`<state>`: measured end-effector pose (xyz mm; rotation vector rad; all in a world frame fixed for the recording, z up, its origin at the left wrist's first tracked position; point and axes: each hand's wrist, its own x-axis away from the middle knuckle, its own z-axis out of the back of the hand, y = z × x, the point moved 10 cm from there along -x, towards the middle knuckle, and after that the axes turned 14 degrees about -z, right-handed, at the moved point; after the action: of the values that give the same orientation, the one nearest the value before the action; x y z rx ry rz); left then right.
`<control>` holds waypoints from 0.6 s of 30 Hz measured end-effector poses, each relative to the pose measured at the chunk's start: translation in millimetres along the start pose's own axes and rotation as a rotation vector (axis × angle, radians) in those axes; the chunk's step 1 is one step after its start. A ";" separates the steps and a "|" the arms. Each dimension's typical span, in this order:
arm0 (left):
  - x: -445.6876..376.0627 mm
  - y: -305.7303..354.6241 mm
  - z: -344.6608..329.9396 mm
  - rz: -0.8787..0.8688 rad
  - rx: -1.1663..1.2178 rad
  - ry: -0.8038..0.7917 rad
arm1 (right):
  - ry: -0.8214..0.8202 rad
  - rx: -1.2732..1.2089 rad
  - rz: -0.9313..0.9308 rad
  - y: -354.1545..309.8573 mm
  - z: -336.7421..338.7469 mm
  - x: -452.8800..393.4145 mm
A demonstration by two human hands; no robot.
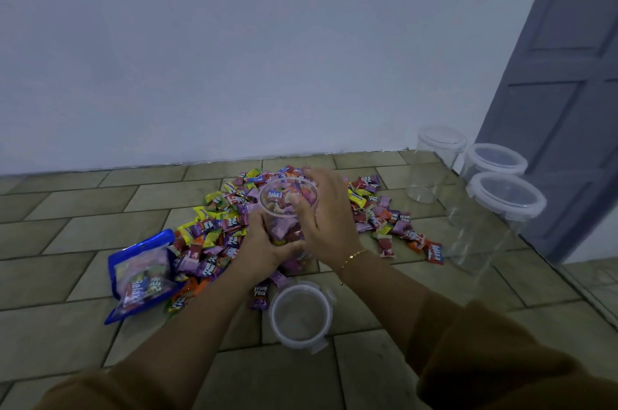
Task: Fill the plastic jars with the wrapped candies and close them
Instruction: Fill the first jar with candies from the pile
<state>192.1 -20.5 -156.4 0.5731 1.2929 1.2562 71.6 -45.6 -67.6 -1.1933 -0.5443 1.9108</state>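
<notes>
The open jar point(288, 209), packed with candies point(214, 235), was gripped by the left hand point(267, 247); the right hand point(322, 222) was spread flat against it.

Open clear jar point(288, 205), candy-filled, upright amid scattered candies point(214, 235).

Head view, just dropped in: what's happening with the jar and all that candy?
A person is filling an open plastic jar over the candy pile on the tiled floor. The left hand grips the jar's side; the right hand is at its mouth, thumb over the rim. The jar looks nearly full. Its lid lies on the floor nearer the person. Three lidded jars stand empty to the right.
</notes>
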 end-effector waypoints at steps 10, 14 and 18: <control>-0.1 -5.1 2.7 0.024 -0.042 0.033 | 0.050 0.558 -0.422 142.7 47.5 28.2; -0.1 -7.8 2.8 0.028 -0.035 0.043 | -0.062 0.700 -0.545 176.2 57.6 34.7; 0.4 -10.0 3.3 0.035 -0.037 0.050 | -0.193 0.799 -0.593 194.9 57.8 38.2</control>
<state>198.7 -22.0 -164.6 0.5428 1.3032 1.3282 -66.9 -126.0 -198.5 -0.2839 -0.1547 1.4843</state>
